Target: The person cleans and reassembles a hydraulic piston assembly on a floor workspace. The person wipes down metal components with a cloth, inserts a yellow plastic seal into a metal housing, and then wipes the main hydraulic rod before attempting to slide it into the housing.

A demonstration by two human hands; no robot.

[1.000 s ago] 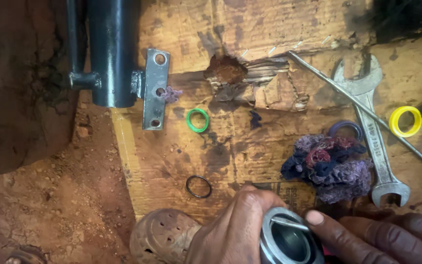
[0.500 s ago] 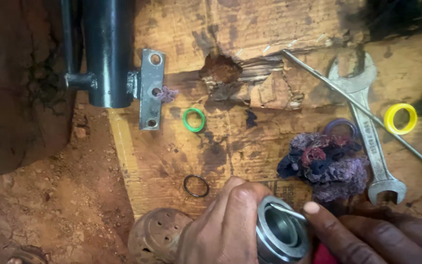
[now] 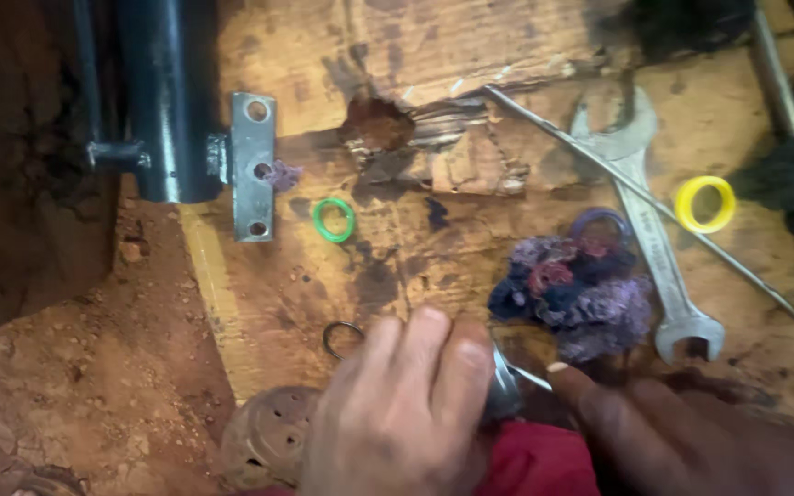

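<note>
Mostly hidden, grey metal cylinder (image 3: 505, 390), left hand (image 3: 397, 413)

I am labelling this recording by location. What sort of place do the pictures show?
Probably an informal outdoor repair spot. The work lies on a worn wooden plank over red soil, with an open-ended spanner and loose seal rings beside it.

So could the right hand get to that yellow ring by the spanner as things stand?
Probably yes. The yellow plastic ring lies open on the wooden board, with only a thin metal rod beside it. But the right hand is at the metal cylinder the left hand holds.
</note>
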